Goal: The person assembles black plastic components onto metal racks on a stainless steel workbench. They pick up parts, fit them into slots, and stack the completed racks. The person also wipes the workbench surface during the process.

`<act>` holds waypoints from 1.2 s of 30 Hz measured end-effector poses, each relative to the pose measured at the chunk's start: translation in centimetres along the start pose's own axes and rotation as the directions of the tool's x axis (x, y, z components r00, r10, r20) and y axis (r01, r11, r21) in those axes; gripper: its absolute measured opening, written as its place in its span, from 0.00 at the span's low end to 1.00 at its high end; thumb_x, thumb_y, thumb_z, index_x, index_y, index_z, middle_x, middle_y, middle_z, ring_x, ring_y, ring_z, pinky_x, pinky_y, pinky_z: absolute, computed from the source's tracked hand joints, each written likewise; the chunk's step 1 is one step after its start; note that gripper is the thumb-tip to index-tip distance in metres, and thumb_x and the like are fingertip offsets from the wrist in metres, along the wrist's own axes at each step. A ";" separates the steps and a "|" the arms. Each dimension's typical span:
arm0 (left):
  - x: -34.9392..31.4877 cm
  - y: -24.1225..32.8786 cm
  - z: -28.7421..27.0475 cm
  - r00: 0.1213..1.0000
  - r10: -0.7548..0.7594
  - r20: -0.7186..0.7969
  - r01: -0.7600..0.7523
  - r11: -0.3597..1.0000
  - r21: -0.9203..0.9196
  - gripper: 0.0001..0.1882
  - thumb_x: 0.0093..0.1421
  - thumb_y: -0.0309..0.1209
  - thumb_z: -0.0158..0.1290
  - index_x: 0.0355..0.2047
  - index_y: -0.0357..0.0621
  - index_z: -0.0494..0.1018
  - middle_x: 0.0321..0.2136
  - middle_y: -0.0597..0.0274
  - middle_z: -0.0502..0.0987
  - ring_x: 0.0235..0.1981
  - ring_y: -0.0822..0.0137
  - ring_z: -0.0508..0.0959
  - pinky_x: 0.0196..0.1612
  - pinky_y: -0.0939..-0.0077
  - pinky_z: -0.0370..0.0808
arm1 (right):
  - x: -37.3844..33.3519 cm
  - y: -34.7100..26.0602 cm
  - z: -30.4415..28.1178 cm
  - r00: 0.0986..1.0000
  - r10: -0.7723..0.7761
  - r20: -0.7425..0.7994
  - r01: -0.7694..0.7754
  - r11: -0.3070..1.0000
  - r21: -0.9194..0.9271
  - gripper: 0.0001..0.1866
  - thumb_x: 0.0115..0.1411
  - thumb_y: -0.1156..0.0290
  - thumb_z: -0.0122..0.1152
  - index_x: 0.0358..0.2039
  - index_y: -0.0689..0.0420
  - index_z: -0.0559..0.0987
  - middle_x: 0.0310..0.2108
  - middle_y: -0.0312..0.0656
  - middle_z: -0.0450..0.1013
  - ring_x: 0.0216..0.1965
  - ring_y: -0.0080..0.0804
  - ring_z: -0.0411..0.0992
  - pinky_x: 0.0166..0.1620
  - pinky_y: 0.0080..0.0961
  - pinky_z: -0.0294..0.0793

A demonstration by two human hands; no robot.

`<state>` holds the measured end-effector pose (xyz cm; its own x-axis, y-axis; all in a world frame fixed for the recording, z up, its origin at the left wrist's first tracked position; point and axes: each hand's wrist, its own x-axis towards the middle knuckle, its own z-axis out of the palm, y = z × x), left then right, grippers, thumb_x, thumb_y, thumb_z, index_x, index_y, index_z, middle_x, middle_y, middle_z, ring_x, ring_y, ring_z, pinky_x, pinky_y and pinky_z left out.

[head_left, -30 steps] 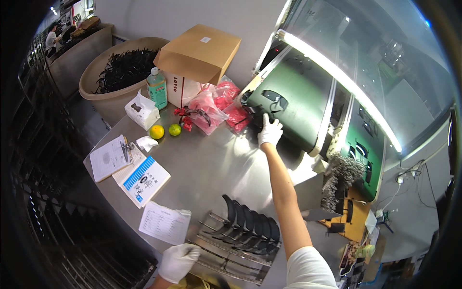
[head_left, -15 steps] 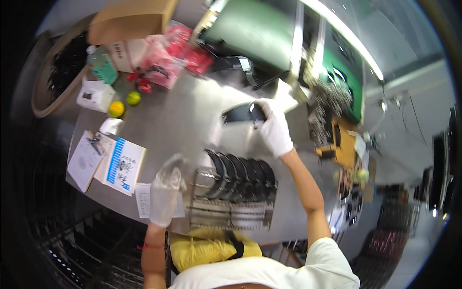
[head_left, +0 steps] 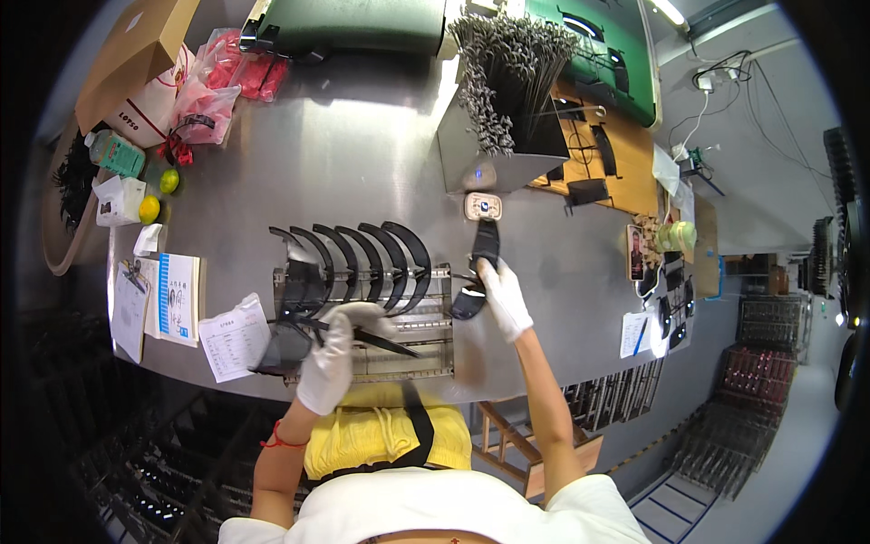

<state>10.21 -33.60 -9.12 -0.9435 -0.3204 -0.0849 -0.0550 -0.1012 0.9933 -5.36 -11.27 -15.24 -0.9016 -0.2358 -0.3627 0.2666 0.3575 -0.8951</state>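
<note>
Both my hands wear white gloves. My left hand (head_left: 331,361) is closed at the front left of a metal rack (head_left: 412,370). It grips a dark curved visor-like piece (head_left: 283,349) whose broad part spreads to the left; a narrow black strip extends to the right past the fingers. My right hand (head_left: 504,299) is closed on a black curved visor-like piece (head_left: 487,243) to the right of the rack. A shiny dark part of it shows below the fingers. Several similar black curved pieces (head_left: 373,263) stand on edge in a row in the rack.
A metal bin (head_left: 507,163) full of thin grey rods stands at the back right, with a small pinkish box (head_left: 483,207) in front. Papers (head_left: 236,337) and a notebook (head_left: 181,295) lie left. A cardboard sheet (head_left: 589,154) bears black pieces.
The view has swung to the right. My right hand has drawn its visor-like piece back toward me, beside the rack. My left hand now has a dark piece at the rack's left end.
</note>
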 end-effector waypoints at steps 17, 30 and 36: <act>-6.1 1.7 1.6 0.985 -0.037 0.170 -0.149 0.318 0.936 0.10 0.55 0.29 0.59 0.38 0.45 0.79 0.22 0.58 0.80 0.24 0.62 0.81 0.32 0.70 0.77 | -2.1 -5.8 0.5 0.918 0.005 0.397 0.121 0.949 -0.293 0.25 0.69 0.52 0.48 0.51 0.61 0.77 0.30 0.50 0.79 0.29 0.35 0.77 0.39 0.30 0.76; -14.4 -1.8 -21.9 0.844 -0.528 -0.097 0.535 0.839 0.093 0.18 0.71 0.36 0.45 0.56 0.42 0.71 0.26 0.68 0.80 0.22 0.84 0.66 0.25 0.90 0.62 | -12.0 0.1 18.7 0.887 -0.017 0.461 0.127 0.970 -0.208 0.15 0.66 0.65 0.55 0.48 0.60 0.76 0.32 0.43 0.78 0.35 0.33 0.76 0.42 0.27 0.72; -17.0 -3.0 -27.4 0.864 -0.387 -0.323 0.330 0.919 -0.217 0.16 0.69 0.31 0.46 0.54 0.40 0.72 0.34 0.68 0.79 0.21 0.86 0.59 0.22 0.92 0.56 | -12.8 1.0 22.6 0.887 -0.187 0.422 0.439 0.624 -0.646 0.13 0.66 0.59 0.52 0.41 0.55 0.74 0.24 0.52 0.77 0.29 0.55 0.76 0.34 0.48 0.75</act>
<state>35.38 -53.62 -12.74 -0.6883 -0.5418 -0.4824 -0.2906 -0.4034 0.8677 14.12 -28.28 -17.37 -0.7061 -0.6571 -0.2640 -0.4493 0.7038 -0.5503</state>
